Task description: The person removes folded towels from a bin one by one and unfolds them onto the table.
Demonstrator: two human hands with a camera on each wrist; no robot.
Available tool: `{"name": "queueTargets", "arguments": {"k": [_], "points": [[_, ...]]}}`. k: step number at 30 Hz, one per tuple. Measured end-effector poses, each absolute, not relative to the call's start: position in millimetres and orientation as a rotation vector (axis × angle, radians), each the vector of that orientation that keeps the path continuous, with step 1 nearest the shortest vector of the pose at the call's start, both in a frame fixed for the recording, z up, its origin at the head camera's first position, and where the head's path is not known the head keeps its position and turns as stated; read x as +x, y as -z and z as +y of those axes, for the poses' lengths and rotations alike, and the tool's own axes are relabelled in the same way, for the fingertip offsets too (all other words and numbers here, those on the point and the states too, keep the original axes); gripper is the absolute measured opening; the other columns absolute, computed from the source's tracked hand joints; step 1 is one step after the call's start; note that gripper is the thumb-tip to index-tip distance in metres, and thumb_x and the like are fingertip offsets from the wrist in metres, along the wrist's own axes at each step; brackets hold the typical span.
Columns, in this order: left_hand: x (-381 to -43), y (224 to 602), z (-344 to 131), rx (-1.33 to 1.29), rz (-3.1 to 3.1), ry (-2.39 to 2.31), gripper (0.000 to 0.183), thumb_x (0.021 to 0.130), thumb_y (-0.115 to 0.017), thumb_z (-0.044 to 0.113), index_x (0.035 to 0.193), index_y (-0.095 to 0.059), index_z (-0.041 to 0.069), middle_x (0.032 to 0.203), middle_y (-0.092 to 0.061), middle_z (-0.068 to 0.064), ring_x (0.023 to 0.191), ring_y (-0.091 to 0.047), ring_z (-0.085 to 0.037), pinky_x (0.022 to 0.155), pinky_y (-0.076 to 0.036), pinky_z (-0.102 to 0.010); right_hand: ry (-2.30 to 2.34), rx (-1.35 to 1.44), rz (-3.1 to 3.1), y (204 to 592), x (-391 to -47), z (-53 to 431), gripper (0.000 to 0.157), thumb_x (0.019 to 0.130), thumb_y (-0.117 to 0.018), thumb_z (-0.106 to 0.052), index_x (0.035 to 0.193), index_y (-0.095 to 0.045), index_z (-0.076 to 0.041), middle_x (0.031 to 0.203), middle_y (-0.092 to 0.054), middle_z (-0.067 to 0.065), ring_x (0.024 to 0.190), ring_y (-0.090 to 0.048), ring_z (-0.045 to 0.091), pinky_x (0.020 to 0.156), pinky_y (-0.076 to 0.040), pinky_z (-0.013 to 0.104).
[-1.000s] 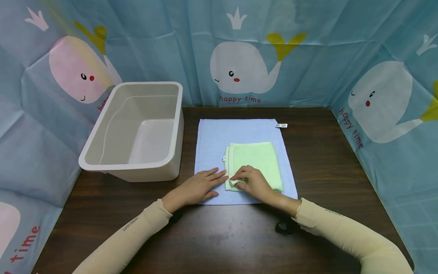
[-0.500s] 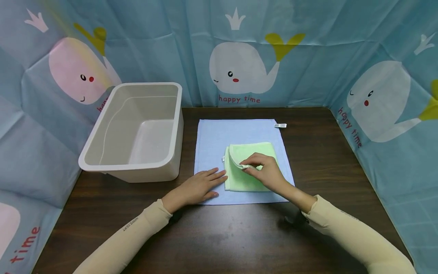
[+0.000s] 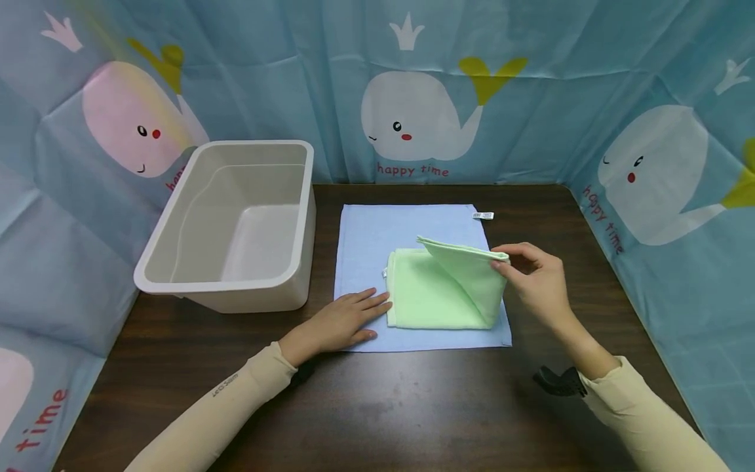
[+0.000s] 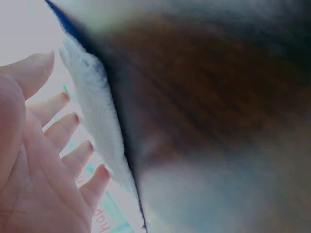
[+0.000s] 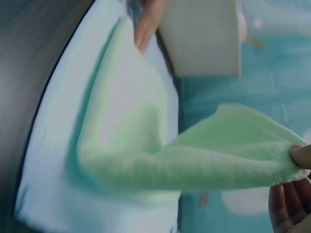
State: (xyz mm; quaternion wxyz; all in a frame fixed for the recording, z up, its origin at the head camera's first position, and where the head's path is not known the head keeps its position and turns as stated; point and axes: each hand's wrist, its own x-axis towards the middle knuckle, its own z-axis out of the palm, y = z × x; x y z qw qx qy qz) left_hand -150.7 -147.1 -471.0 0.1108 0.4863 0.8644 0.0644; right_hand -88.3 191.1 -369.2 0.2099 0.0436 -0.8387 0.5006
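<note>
A light green towel (image 3: 421,295), partly folded, lies on a larger blue towel (image 3: 377,229) spread on the dark table. With thumb and fingers my right hand (image 3: 537,278) pinches the near corner of its upper layer, lifted and drawn out past the right side. In the right wrist view the raised flap of the green towel (image 5: 214,165) stretches from the fold to the fingertips. My left hand (image 3: 342,321) rests flat on the blue towel, fingers spread, its fingertips right at the green towel's left edge. The left wrist view shows that palm (image 4: 43,155) with straight fingers.
A grey plastic tub (image 3: 303,262) stands on the table (image 3: 377,406) to the left of the towels, with nothing in it. A blue curtain (image 3: 330,118) printed with whales encloses the back and sides. A white tag (image 3: 483,216) sticks out from the blue towel's far right corner.
My right hand has carried the green towel's pinched corner from the left side up and over to the right, opening out the top layer. The left hand has stayed in place.
</note>
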Motion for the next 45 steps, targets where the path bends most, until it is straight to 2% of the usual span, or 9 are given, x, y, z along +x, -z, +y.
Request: {"name": "queueTargets", "arguments": {"k": [5,15,20,25,27,33,38,42,45], "points": [[-150.8,471.1,-146.8,1.414,2.537,-0.197,0.064,0.095,-0.049,0.043,0.150,-0.025,0.021,0.159,-0.022,0.003,0.148,-0.021,-0.025,0.116,-0.029,-0.047,-1.383,-0.123,-2.262,373.5,-72.3,221.9,0.021,0.080,-0.071,0.000,0.100,-0.068,0.006,0.083,-0.067,-0.014,0.070,-0.061,0.000,0.060,-0.050,0.010],[-150.6,473.5,-146.1,1.429,2.555,-0.215,0.065,0.095,-0.050,0.045,0.150,-0.025,0.021,0.159,-0.023,0.002,0.147,-0.022,-0.025,0.114,-0.031,-0.048,-1.517,-0.621,-2.132,409.0,-51.0,289.0,0.028,0.079,-0.074,-0.008,0.103,-0.066,0.003,0.073,-0.068,-0.014,0.062,-0.064,-0.001,0.055,-0.051,0.011],[-150.2,473.8,-147.3,1.428,2.556,-0.221,0.065,0.095,-0.050,0.045,0.150,-0.025,0.021,0.158,-0.023,0.002,0.147,-0.022,-0.025,0.114,-0.031,-0.048,-1.506,-0.723,-2.236,437.7,-45.9,317.2,0.029,0.082,-0.073,-0.019,0.104,-0.064,-0.002,0.071,-0.067,-0.018,0.060,-0.063,0.002,0.056,-0.051,0.015],[-149.8,473.9,-146.2,1.413,2.546,-0.216,0.066,0.095,-0.049,0.045,0.151,-0.023,0.022,0.159,-0.022,0.002,0.148,-0.021,-0.025,0.114,-0.031,-0.049,-1.310,-0.799,-2.575,459.1,-35.4,334.4,0.042,0.086,-0.068,-0.030,0.113,-0.061,0.002,0.067,-0.063,-0.026,0.059,-0.065,0.003,0.059,-0.053,0.020],[-149.8,473.7,-145.8,1.411,2.547,-0.207,0.066,0.095,-0.049,0.045,0.151,-0.023,0.022,0.159,-0.021,0.002,0.148,-0.021,-0.025,0.114,-0.031,-0.049,-1.206,-0.820,-2.703,464.7,-32.4,337.4,0.045,0.086,-0.067,-0.033,0.113,-0.061,0.002,0.067,-0.065,-0.021,0.058,-0.065,0.003,0.057,-0.053,0.022],[-149.4,472.1,-146.2,1.408,2.547,-0.212,0.066,0.095,-0.049,0.045,0.151,-0.023,0.022,0.159,-0.022,0.002,0.148,-0.021,-0.025,0.114,-0.031,-0.049,-0.918,-0.748,-2.893,470.2,-32.1,337.6,0.036,0.084,-0.070,-0.029,0.099,-0.064,0.003,0.073,-0.071,0.009,0.054,-0.062,0.007,0.049,-0.050,0.026],[-149.9,472.2,-145.7,1.415,2.536,-0.213,0.065,0.095,-0.049,0.045,0.151,-0.024,0.021,0.159,-0.022,0.002,0.148,-0.021,-0.026,0.115,-0.030,-0.048,-0.659,-0.680,-3.051,460.7,-33.9,339.1,0.038,0.083,-0.069,-0.035,0.096,-0.064,0.000,0.084,-0.070,0.018,0.059,-0.060,0.016,0.048,-0.041,0.029],[-151.6,468.2,-145.0,1.408,2.527,-0.195,0.065,0.095,-0.050,0.045,0.150,-0.026,0.020,0.158,-0.023,0.002,0.147,-0.022,-0.026,0.114,-0.031,-0.048,-0.508,-0.682,-3.221,445.0,-43.1,339.4,0.050,0.079,-0.071,-0.043,0.105,-0.064,-0.001,0.100,-0.067,0.023,0.070,-0.060,0.028,0.050,-0.040,0.034],[-152.3,464.7,-144.5,1.396,2.514,-0.192,0.065,0.094,-0.051,0.044,0.149,-0.028,0.020,0.158,-0.024,0.002,0.147,-0.022,-0.026,0.114,-0.031,-0.047,-0.431,-0.660,-3.307,435.3,-54.6,338.3,0.053,0.077,-0.073,-0.040,0.111,-0.062,0.000,0.105,-0.064,0.026,0.074,-0.060,0.033,0.051,-0.040,0.036]]}}
